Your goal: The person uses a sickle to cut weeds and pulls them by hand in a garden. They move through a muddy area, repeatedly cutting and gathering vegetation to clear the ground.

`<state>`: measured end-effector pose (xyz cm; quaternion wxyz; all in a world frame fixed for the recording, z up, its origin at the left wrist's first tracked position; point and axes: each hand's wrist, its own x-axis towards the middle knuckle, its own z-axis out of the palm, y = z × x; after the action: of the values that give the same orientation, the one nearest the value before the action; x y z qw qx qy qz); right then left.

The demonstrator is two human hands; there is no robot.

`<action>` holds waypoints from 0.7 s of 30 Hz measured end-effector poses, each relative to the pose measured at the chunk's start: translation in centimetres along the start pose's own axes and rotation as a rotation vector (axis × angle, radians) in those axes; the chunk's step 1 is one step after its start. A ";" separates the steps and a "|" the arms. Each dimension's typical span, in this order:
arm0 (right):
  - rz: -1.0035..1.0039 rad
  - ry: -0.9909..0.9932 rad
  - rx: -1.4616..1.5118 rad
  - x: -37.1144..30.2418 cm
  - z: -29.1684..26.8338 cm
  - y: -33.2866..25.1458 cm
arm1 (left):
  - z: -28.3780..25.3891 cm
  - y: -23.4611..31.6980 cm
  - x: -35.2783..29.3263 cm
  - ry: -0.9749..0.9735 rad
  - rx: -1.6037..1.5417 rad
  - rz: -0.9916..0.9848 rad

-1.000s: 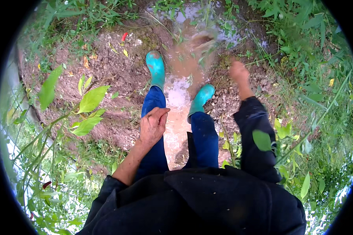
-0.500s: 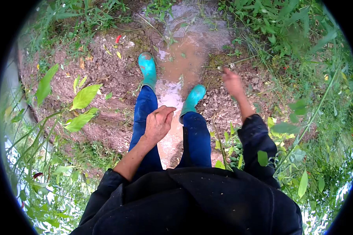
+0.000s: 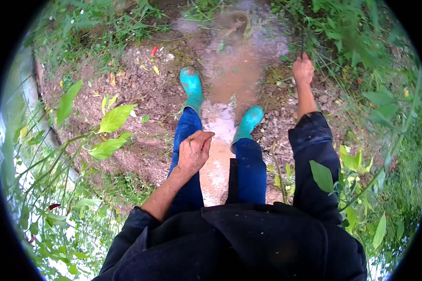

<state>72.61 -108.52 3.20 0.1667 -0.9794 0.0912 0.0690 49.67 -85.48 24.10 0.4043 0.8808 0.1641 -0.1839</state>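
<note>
My right hand (image 3: 303, 71) is stretched forward at the right bank, its fingers wrapped in a fist. A thin dark stick-like thing (image 3: 303, 43) runs up from the fist toward the weeds (image 3: 330, 28); its far end is lost among the leaves, and its kind does not show. Over my left thigh hangs my left hand (image 3: 193, 152), closed with thumb and forefinger together. Whether anything small is in it cannot be seen. Below both hands are my green rubber boots (image 3: 191, 86), one on each side of a muddy water channel (image 3: 234, 70).
Crumbly soil banks (image 3: 131, 98) flank the water. Leafy stems with broad green leaves (image 3: 116, 119) rise close on the left, more on the right (image 3: 321, 176). A small red thing (image 3: 154, 50) lies on the left bank. A pale curved edge (image 3: 28, 84) borders the far left.
My right hand has moved forward and right to the weeds, and a dark stick-like thing now shows above it. The left hand stays closed over the thigh. A brownish blur appears on the far water.
</note>
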 end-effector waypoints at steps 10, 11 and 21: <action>0.071 -0.419 -0.167 -11.8 -13.9 19.1 | 3.4 5.4 -3.7 -0.109 0.002 0.089; 0.156 -0.432 -0.337 -12.3 -16.7 20.5 | 3.0 6.1 -3.7 -0.084 0.003 0.115; 0.078 -0.344 -0.222 -18.1 -19.6 19.0 | -1.5 6.0 8.5 0.064 0.371 0.518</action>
<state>53.22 -129.98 18.60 0.0681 -0.9612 0.0913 0.2513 60.08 -86.85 25.07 0.2645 0.9574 -0.0891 -0.0739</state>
